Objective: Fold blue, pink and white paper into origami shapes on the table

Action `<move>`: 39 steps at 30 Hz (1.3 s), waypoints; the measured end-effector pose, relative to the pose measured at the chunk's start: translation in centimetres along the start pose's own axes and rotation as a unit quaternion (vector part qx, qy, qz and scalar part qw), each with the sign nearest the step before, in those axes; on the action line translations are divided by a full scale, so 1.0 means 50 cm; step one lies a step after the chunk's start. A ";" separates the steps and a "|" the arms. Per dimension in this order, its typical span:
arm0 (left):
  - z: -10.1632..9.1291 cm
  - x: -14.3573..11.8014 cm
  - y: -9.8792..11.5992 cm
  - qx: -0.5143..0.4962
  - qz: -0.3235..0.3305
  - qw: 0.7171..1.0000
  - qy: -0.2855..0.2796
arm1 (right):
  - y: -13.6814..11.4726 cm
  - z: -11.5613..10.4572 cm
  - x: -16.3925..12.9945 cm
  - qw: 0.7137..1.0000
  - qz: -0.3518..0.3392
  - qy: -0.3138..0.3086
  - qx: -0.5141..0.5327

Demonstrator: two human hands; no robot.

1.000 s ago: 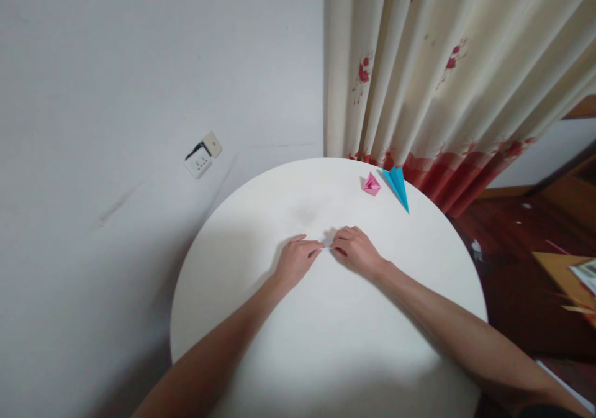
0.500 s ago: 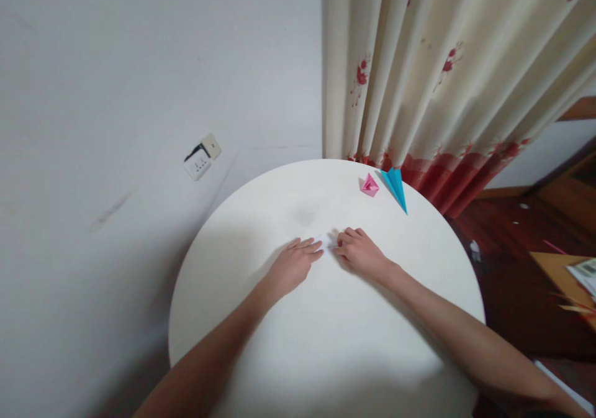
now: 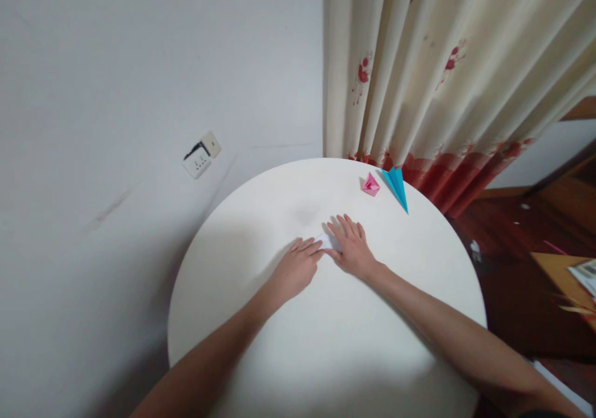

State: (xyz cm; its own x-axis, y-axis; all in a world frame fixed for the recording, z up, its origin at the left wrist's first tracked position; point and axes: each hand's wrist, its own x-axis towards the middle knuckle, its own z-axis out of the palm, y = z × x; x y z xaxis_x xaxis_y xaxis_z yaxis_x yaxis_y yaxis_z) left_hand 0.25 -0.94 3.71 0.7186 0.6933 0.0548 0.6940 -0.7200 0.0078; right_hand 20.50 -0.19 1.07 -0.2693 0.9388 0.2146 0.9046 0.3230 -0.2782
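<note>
White paper, folded small near the middle of the round table, sits pinned flat under the spread right hand and the left hand fingertips, probably mid-crease; firm pressing comes next.

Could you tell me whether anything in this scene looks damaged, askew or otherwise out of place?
One thing: the wall socket hangs tilted, its plate pulled away with a dark gap behind. On the round table, both hands press flat on a small white paper; the pink and blue folded papers lie intact.
</note>
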 end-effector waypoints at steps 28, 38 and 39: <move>0.014 0.013 0.013 -0.095 -0.087 0.988 0.089 | -0.014 0.003 -0.006 1.000 0.018 0.010 0.014; 0.022 0.035 -0.022 -0.180 -0.128 0.966 0.135 | -0.018 -0.008 -0.007 0.999 -0.003 0.003 0.053; 0.022 0.035 -0.023 -0.188 -0.117 0.965 0.137 | -0.018 -0.009 -0.007 0.998 -0.008 0.003 0.057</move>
State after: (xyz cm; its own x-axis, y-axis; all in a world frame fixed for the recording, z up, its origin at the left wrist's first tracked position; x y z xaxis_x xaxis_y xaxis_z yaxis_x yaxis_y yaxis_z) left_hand 0.74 1.14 2.68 0.4691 0.8409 0.2699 0.7337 -0.5412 0.4108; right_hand 19.92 -0.87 1.64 -0.2811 0.9326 0.2264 0.8569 0.3501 -0.3784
